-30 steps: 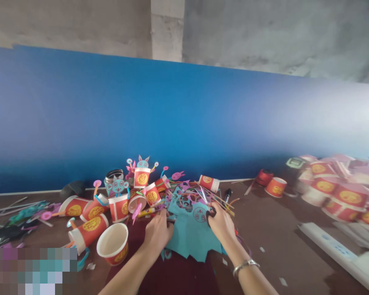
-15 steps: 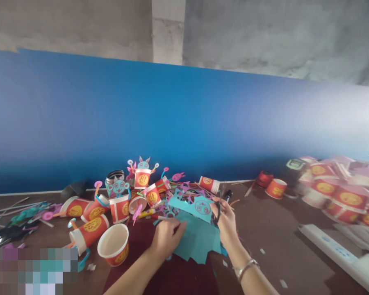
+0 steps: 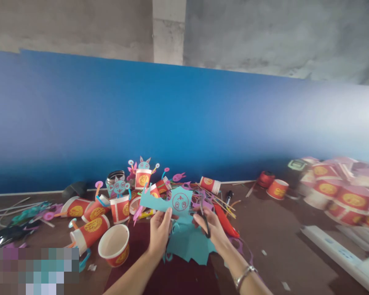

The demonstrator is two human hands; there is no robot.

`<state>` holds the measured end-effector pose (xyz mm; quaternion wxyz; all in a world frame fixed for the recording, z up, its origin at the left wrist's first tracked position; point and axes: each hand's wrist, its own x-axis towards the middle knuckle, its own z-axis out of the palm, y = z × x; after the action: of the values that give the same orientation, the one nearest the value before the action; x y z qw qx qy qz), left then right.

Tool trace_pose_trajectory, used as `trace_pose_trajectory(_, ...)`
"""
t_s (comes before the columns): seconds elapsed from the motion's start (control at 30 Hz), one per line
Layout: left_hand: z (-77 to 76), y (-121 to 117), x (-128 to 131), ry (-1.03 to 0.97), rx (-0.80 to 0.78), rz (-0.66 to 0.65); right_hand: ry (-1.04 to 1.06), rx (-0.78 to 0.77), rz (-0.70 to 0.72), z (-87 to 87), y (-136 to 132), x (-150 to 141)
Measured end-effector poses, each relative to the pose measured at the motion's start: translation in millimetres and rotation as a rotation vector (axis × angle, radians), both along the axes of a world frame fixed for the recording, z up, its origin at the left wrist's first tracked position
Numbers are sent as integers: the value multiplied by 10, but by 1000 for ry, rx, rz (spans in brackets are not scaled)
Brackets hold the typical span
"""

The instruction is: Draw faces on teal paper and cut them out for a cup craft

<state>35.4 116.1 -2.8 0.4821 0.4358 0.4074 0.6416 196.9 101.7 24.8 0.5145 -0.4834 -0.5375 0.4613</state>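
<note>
A jagged-edged piece of teal paper (image 3: 155,200) with a round face drawn on it is pinched in my left hand (image 3: 160,229), thumb on top. In my right hand (image 3: 211,227) I grip scissors (image 3: 206,223) with dark handles; their blades point left at the paper's lower right edge, and the tips are hard to make out. Below both hands lies a second, larger teal sheet (image 3: 189,246) with cut edges, resting on a dark red mat (image 3: 184,280). An upright red paper cup (image 3: 114,246) stands to the left of my left hand.
Paper-cup figures with paper faces (image 3: 119,207) and several tipped cups (image 3: 92,229) crowd the left. Stacked cups (image 3: 350,198) and a white power strip (image 3: 332,250) are at right. Behind my hands lie paper scraps, a marker (image 3: 229,196) and a red object (image 3: 226,221). A blue panel (image 3: 184,123) borders the table.
My left hand has taken hold of the face-drawn paper, which is now raised and further left. My right hand has moved left with the scissors, bringing them to the paper's edge.
</note>
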Motion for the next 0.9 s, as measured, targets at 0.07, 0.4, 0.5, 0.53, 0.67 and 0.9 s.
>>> trace_pose_trajectory(0.07,14,3,-9,-27,1,33,-52,-45,135,-8,-19,-31)
trace_pose_trajectory(0.4,22,-11,25,-26,4,-93,-95,-45,258,-179,-43,-145)
trace_pose_trajectory(0.5,0,-12,35,9,5,-133,-91,-39,246,-216,-38,-168)
trace_pose_trajectory(0.53,-6,-10,37,14,4,-133,-86,-36,240,-229,-36,-175)
trace_pose_trajectory(0.67,6,-19,50,-20,-13,-119,-53,-28,226,-264,-39,-205)
trace_pose_trajectory(0.9,108,-110,111,-117,-74,-159,24,-7,212,-204,-74,-259)
